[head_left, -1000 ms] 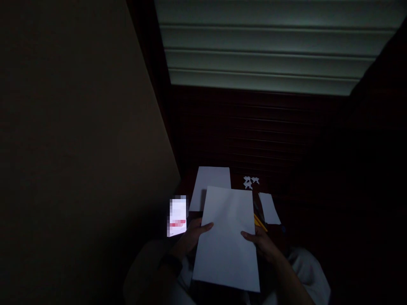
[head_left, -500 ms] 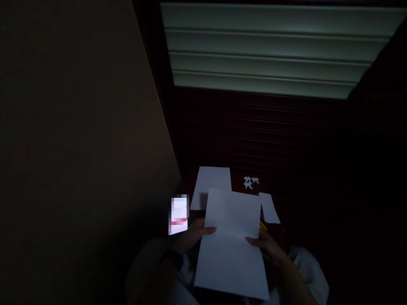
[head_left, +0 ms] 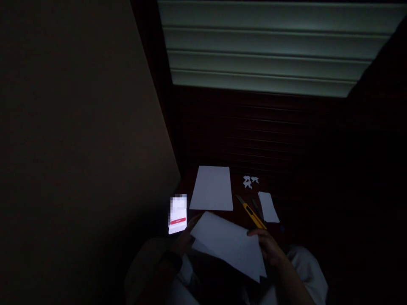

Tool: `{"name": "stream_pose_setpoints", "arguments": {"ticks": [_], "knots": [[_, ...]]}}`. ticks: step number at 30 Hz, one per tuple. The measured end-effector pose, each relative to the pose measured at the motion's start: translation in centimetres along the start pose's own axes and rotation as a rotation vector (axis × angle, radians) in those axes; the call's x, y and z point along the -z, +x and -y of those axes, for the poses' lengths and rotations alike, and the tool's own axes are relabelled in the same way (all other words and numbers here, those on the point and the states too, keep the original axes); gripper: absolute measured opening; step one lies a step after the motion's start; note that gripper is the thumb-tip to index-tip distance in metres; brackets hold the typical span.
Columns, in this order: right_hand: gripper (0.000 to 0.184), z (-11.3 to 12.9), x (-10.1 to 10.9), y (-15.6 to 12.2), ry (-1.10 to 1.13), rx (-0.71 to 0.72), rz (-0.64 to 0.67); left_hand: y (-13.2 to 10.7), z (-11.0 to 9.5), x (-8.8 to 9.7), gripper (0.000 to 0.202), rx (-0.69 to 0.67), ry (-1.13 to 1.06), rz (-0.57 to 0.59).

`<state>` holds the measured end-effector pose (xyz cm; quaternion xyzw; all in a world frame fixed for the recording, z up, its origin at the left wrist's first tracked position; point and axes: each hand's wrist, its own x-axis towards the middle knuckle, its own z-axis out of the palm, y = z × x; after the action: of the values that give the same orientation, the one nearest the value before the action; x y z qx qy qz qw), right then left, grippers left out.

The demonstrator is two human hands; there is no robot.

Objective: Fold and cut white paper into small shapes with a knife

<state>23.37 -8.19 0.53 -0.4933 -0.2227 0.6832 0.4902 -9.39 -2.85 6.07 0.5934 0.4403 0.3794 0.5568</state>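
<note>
Your left hand and right hand each pinch an edge of the sheet, doubled over, likely so layers line up. Knife lies just beyond right hand.

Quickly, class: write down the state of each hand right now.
Left hand: closed on the white paper sheet, at its left edge.
Right hand: closed on the same sheet, at its right edge.
</note>
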Motion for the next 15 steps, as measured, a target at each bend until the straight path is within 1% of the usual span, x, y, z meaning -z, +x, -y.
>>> {"name": "stream_pose_setpoints", "arguments": {"ticks": [2,4,6,7,9,10,11,13,15], "knots": [[0.015,-0.4,-0.2,0.1,0.035,0.026,-0.023,0.2,0.5,-0.4,0.054,0.052,-0.11,-0.013],[0.015,-0.9,-0.5,0.0,0.075,0.069,-0.064,0.9,0.9,-1.3,0.053,0.107,-0.298,-0.018],[0.015,-1.5,-0.8,0.0,0.099,0.123,-0.11,1.8,1.1,-2.4,0.053,0.158,-0.399,-0.014],[0.015,-1.9,-0.9,-0.1,0.1,0.149,-0.133,2.2,1.1,-2.8,0.055,0.241,-0.538,-0.014],[0.015,-2.5,-0.9,-0.2,0.062,0.21,-0.167,2.7,1.0,-3.5,0.058,0.315,-0.684,-0.048],[0.015,-2.7,-0.9,-0.2,0.019,0.242,-0.175,2.8,0.9,-3.7,0.057,0.319,-0.703,-0.087],[0.015,-2.8,-0.9,-0.3,-0.033,0.275,-0.18,2.9,0.9,-3.8,0.055,0.296,-0.667,-0.134],[0.016,-2.9,-0.9,-0.4,-0.132,0.328,-0.164,2.9,0.9,-3.9,0.05,0.249,-0.524,-0.228],[0.015,-2.7,-1.0,-0.5,-0.189,0.358,-0.146,3.1,1.1,-4.0,0.048,0.239,-0.396,-0.307]]}}
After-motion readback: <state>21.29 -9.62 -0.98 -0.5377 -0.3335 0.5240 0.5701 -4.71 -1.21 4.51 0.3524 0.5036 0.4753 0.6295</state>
